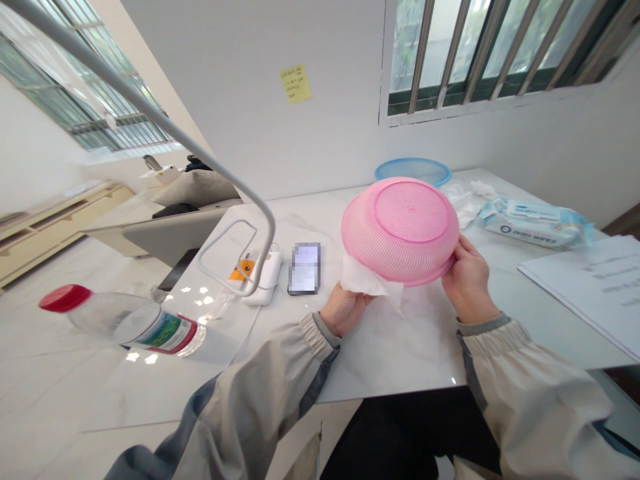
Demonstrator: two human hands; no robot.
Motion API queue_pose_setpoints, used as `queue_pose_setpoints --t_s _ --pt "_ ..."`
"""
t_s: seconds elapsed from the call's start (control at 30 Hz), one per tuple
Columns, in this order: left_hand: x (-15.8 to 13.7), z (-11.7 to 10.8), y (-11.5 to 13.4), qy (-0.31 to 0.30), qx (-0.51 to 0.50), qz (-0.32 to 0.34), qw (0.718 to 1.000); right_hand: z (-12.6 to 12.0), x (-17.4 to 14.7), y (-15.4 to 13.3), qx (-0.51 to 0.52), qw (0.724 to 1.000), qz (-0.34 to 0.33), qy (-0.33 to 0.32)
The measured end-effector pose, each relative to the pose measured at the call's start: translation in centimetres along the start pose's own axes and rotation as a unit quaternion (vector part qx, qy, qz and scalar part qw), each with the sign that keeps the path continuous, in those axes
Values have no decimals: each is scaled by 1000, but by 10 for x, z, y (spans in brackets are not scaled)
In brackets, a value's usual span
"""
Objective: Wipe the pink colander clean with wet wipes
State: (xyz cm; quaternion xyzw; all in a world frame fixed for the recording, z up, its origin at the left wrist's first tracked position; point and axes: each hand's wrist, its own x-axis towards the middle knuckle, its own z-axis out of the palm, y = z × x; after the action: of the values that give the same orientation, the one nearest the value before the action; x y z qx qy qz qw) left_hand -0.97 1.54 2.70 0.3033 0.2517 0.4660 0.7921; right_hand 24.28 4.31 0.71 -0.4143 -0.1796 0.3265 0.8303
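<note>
A pink mesh basket [400,230] is held up over the white table, tilted so its round base faces up and toward me. My right hand [467,283] grips its rim on the right side, with the thumb and some fingers partly hidden behind it. At the lower left rim, my left hand [345,308] is closed on a white wipe [370,280] pressed against the basket. Part of the wipe hangs down loosely below the rim. The left fingertips are hidden by the wipe.
A blue mesh basket [414,172] lies behind. At right are a wipes pack [535,223], crumpled tissues [463,200] and printed papers [595,287]. To the left are a phone [305,268], a white power bank [265,277], a water bottle [145,323] and a lamp's curved arm [200,153].
</note>
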Motion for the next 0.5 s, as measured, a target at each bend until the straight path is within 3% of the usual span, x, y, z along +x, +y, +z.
queue_pose_setpoints --t_s 0.37,0.5 --pt "-3 6 3 -56 -5 14 998 -4 4 3 -13 1000 -16 -14" --pt "-8 -1 3 -56 21 -28 998 -2 2 2 -13 999 5 -32"
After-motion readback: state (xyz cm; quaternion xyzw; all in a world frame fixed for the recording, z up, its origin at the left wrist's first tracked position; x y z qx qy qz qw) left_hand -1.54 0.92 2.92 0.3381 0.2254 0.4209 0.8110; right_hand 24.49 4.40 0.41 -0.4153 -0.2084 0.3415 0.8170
